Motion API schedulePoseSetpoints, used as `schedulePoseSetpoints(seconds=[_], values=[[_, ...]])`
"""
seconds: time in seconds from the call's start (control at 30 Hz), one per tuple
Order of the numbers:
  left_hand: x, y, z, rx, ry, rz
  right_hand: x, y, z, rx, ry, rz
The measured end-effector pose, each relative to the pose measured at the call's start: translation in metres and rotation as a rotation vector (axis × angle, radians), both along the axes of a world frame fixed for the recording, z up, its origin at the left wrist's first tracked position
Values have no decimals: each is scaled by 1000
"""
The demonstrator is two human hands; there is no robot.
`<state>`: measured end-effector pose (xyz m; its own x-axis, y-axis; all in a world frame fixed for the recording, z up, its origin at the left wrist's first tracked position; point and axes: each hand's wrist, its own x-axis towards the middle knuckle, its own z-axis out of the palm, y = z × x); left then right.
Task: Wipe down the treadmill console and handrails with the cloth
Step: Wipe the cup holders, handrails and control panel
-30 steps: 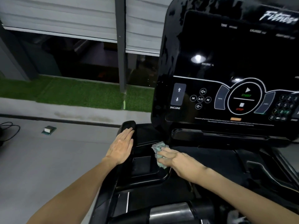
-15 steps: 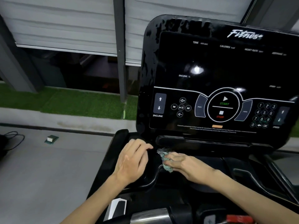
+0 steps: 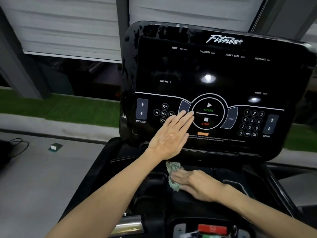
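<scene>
Left grip (image 3: 169, 140): I saw it spread flat with straight fingers, holding nothing, palm against the lower panel of the console (image 3: 223, 71), fingertips at the rim of the START/STOP ring.
Right grip (image 3: 199, 185): lower centre of frame, fingers nearly straight, pressing down rather than curled round anything.
Cloth (image 3: 172, 176): a bunched greenish rag lay under the right grip's fingertips, poking out to their left, on the black tray (image 3: 228, 170) just below the console.

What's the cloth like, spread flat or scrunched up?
Scrunched up: the cloth sits bunched in a wad under the fingers of the right hand.
</scene>
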<state>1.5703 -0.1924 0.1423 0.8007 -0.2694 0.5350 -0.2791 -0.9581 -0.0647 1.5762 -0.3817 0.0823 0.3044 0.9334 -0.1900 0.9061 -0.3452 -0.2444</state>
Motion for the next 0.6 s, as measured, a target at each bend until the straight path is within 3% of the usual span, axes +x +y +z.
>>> schedulePoseSetpoints(seconds=[0.13, 0.3, 0.4, 0.5, 0.6], values=[[7, -5, -7, -3, 6, 29, 9, -10, 1, -60, -35, 132], [3, -5, -2, 68, -10, 76, 28, -3, -14, 87, -62, 0], [2, -6, -2, 58, -4, 81, 12, -11, -19, 163, 118, 76], [0, -8, -2, 62, -2, 79, 13, -27, -9, 66, 424, 125], [0, -10, 1, 73, -16, 94, 31, -22, -7, 78, 359, 190]])
